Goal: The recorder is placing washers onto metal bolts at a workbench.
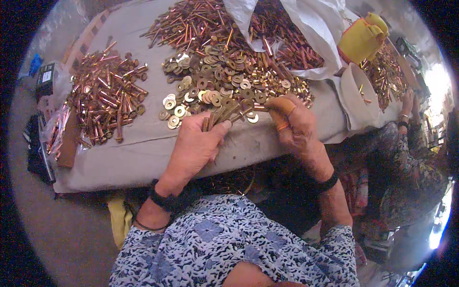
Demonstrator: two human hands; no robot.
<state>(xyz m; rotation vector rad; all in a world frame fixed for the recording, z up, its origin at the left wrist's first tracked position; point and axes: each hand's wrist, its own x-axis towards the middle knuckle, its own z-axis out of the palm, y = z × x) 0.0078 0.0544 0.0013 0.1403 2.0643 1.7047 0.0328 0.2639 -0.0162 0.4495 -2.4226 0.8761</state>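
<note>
My left hand is closed around a bunch of brass-coloured bolts, held above the near part of the cloth-covered table. One bolt in the bunch points right, toward my right hand. Orange finger covers show on that hand, and its fingers are bent together beside the bolt's end. Whatever they pinch is hidden. Just beyond both hands lies a heap of flat round washers, with small nuts to its right.
A large heap of long bolts spreads at the back, partly under a white sack. Another bolt pile lies left. At right are a pale container, a yellow cloth item, more hardware and another person's arm.
</note>
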